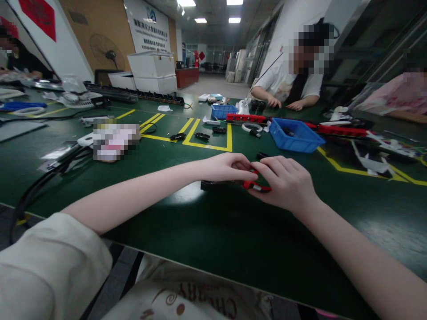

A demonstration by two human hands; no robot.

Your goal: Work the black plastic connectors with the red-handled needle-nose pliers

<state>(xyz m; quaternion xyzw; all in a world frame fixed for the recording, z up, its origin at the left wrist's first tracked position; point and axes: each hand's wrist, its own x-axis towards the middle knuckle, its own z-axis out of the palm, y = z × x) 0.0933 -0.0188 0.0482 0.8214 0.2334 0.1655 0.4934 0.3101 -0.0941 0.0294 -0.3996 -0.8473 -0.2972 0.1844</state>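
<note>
My left hand (231, 168) is closed, its fingers bent to meet my right hand over the green table (187, 226). What its fingertips pinch is hidden. Just below it a dark flat strip (215, 185) sticks out to the left. My right hand (285, 182) is wrapped round a small tool with red and black curved handles (265, 189), which looks like pliers; its jaws are hidden by the fingers. A small black piece (262, 155) lies just behind my right hand.
Several black connector-like parts (202, 136) lie by yellow tape lines ahead. A blue bin (295, 135) stands at right, a smaller blue bin (224, 111) farther back. A blurred pinkish item (115, 142) and black cables (43, 186) lie left. A co-worker (283, 84) sits opposite.
</note>
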